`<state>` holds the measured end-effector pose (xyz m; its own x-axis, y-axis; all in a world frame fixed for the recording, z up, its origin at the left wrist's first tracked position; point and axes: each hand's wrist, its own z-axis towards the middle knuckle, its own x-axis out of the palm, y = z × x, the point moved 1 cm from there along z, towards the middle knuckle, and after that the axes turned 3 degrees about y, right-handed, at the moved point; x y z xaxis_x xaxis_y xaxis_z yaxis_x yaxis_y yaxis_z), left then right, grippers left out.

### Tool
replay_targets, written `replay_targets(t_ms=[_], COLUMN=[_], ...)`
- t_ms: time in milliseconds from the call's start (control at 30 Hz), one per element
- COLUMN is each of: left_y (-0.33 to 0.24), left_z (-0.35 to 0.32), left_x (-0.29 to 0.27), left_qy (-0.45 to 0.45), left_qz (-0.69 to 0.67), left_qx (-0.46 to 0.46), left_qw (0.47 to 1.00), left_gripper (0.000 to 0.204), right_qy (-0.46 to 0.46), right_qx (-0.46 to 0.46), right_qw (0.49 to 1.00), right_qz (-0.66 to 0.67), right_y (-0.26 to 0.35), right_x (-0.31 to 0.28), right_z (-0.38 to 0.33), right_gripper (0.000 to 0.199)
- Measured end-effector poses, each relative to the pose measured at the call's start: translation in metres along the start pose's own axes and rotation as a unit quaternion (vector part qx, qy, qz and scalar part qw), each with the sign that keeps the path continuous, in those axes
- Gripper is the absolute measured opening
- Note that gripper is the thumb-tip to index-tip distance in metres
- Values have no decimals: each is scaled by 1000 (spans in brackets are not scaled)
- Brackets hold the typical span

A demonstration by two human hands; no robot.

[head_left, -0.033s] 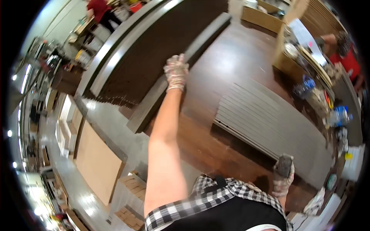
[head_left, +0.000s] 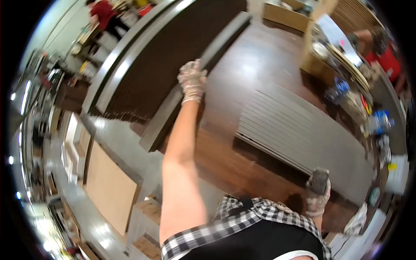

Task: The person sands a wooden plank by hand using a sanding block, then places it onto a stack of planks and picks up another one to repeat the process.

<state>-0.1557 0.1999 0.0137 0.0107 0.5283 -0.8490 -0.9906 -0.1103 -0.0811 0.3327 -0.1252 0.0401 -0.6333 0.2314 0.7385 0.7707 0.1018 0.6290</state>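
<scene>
A long grey board [head_left: 195,82] is gripped at its edge by the gloved left hand [head_left: 192,81] over a dark wooden tabletop [head_left: 255,65]; a blurred grey block [head_left: 320,180], partly hidden, is clutched in the right hand [head_left: 317,197]

Brown cardboard boxes [head_left: 281,15] stand far back.

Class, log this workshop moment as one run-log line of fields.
left hand: gloved, on long grey board | right hand: gloved, gripping grey sanding block | surface: dark wooden table, grey slatted panel
</scene>
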Motion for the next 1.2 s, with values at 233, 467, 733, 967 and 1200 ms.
replay_targets(t_ms=[233,467,733,967,1200], left_y=[-116,-110,-83,-81,-85], left_z=[-137,-218,-209,-227,-216], left_x=[-62,-60,-36,-42,-75], left_qy=[70,100,181,191,169], left_qz=[-510,-457,-408,-390,-371], left_qx=[15,-92,-102,-91,-87], left_qw=[857,879,889,896,909], left_gripper=[72,107,68,59,20], right_qy=[0,-28,-51,-71,-97], right_qx=[8,-4,1,-23,-35], right_qw=[991,987,984,993,990], right_qz=[131,156,173,87,95], right_y=[-2,-19,-22,-20,-19], right_x=[-3,-37,-49,-41,-64], right_z=[-17,-49,-61,-57,-64], right_gripper=[44,41,37,32,28])
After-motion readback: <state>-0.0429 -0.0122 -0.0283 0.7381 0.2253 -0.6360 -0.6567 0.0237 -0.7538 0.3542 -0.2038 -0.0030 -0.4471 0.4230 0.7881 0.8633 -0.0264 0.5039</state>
